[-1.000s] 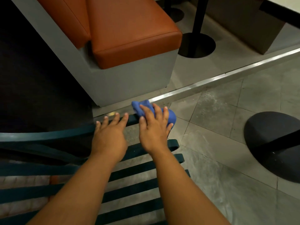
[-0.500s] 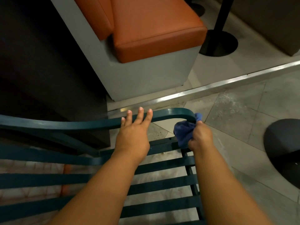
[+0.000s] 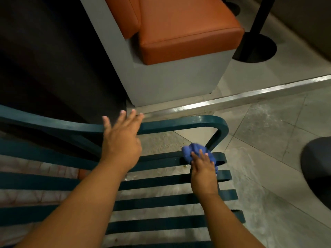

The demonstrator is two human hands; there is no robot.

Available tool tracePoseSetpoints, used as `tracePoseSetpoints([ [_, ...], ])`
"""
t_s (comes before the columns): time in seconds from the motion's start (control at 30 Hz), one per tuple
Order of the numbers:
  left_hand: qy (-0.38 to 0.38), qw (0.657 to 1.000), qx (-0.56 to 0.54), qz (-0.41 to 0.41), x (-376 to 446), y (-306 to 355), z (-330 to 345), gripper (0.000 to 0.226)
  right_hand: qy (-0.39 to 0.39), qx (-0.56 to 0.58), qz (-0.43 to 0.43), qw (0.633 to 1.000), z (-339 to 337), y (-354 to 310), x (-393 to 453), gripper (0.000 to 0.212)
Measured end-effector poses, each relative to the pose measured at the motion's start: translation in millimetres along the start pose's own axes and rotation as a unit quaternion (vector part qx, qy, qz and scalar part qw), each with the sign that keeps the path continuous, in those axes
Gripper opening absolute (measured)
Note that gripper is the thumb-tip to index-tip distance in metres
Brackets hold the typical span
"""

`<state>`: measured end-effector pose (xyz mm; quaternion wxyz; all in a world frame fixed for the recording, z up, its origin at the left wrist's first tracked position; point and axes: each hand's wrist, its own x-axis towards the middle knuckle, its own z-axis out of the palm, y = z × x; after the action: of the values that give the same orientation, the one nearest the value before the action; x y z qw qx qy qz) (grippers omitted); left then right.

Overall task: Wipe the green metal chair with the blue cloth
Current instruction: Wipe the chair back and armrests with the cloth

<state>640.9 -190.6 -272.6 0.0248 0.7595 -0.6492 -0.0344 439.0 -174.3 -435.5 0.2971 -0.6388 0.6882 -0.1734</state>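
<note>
- Wiping under way: right hand point(image 3: 203, 170), fingers straight, presses cloth point(image 3: 195, 153) onto chair point(image 3: 161, 199) slats, lower right of centre.
- Left hand point(image 3: 121, 140), spread, rests on armrest point(image 3: 179, 123).
- Next, likely: sweep along remaining slats.

I see the bunched blue cloth point(image 3: 195, 153) lying on the green metal chair's point(image 3: 179, 123) front slat, below the curved armrest

Views: one, head-worn, wide-angle.
Vantage: above the green metal chair point(image 3: 179, 122), close over its armrest and slats.
Direction: forward and steeply down toward the tiled floor point(image 3: 268, 122).
Overlap: no second view to compare.
</note>
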Motion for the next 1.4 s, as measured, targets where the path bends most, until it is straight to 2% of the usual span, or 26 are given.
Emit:
tracePoseSetpoints([
  [0.07, 0.003, 0.998, 0.035, -0.044, -2.7, -14.1, 2.1, 0.061, -0.06, -0.165, -0.031, 0.984, 17.2, 6.7, 6.6, 0.061],
  [0.17, -0.029, 0.998, 0.003, -0.057, -7.4, -23.7, 8.4, 0.062, -0.112, -0.223, -0.035, 0.968, 39.0, -13.9, 11.0, 0.079],
  [0.27, -0.035, 0.998, -0.007, -0.049, -7.6, -25.2, 11.8, 0.066, -0.225, -0.278, -0.093, 0.929, 77.3, -54.9, 11.9, 0.104],
  [0.33, -0.033, 0.998, 0.001, -0.049, -6.2, -25.4, 12.8, 0.067, -0.287, -0.29, -0.138, 0.903, 100.9, -84.6, 10.3, 0.106],
  [0.4, -0.029, 0.998, 0.007, -0.054, -4.8, -24.8, 13.4, 0.069, -0.318, -0.294, -0.189, 0.881, 116.7, -101.6, 7.6, 0.096],
  [0.5, -0.014, 0.998, 0.006, -0.058, -5.3, -23.9, 14.9, 0.07, -0.305, -0.295, -0.253, 0.869, 113.9, -93.4, 5.9, 0.09],
  [0.57, -0.007, 0.998, 0.008, -0.056, -7.0, -23.5, 17.2, 0.069, -0.287, -0.289, -0.266, 0.874, 95.7, -73.6, 6.6, 0.084],
  [0.77, 0.011, 0.999, -0.006, -0.046, -12.6, -22.9, 24.0, 0.07, -0.167, -0.239, -0.229, 0.929, 29.4, -0.9, 16.7, 0.069],
  [0.87, 0.058, 0.998, -0.016, 0.001, -32.1, -23.3, 42.5, 0.075, -0.153, -0.255, -0.202, 0.933, 9.5, 13.1, 30.1, 0.071],
  [0.97, 0.071, 0.995, -0.051, 0.04, -59.3, -19.5, 72.2, 0.08, -0.142, -0.207, -0.17, 0.953, 2.4, 6.4, 53.3, 0.068],
  [1.07, 0.016, 0.997, -0.071, 0.031, -68.9, -16.4, 98.1, 0.085, -0.089, -0.121, -0.135, 0.979, -3.5, 3.8, 74.3, 0.07],
  [1.2, -0.075, 0.995, -0.066, 0.0, -56.2, -19.0, 116.8, 0.078, -0.045, -0.162, -0.153, 0.974, 1.5, 0.4, 106.9, 0.079],
  [1.33, -0.101, 0.993, -0.063, -0.019, -36.5, -21.3, 131.2, 0.076, -0.024, -0.199, -0.187, 0.962, 9.6, 1.4, 140.3, 0.062],
  [1.4, -0.113, 0.991, -0.062, -0.037, -28.7, -22.7, 137.8, 0.071, -0.077, -0.251, -0.163, 0.951, 14.2, 4.3, 151.2, 0.058],
])
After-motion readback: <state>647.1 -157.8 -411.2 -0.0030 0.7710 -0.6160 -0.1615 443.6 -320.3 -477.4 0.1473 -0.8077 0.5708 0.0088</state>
